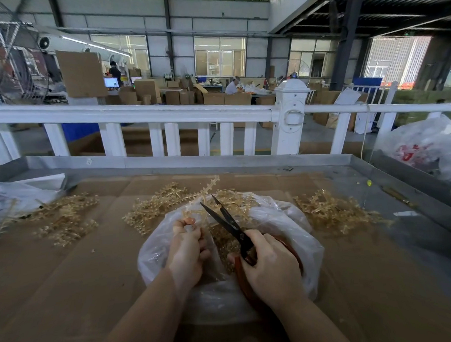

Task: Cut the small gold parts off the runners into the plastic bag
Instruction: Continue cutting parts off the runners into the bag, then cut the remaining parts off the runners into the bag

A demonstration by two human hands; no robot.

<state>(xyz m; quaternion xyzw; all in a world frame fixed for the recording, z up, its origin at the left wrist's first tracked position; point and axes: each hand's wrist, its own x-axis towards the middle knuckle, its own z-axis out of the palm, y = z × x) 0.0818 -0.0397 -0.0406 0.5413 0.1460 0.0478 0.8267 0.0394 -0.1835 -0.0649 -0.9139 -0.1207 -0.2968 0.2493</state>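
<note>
A clear plastic bag (286, 220) lies open on the cardboard-covered table (69, 281), with small gold parts (222, 242) inside it. My left hand (187, 247) grips a gold runner (207, 189) that rises up and away over the bag. My right hand (269, 262) holds red-handled scissors (228, 223) by the handles. Their dark blades are spread open and point up-left, right beside the runner. Both hands are above the bag's mouth.
Piles of gold runners lie on the left (61, 216), behind the bag (158, 202) and on the right (332, 210). Other plastic bags sit at the far left (21, 192) and far right (425, 146). A white railing (144, 115) runs behind the table's metal rim (218, 159).
</note>
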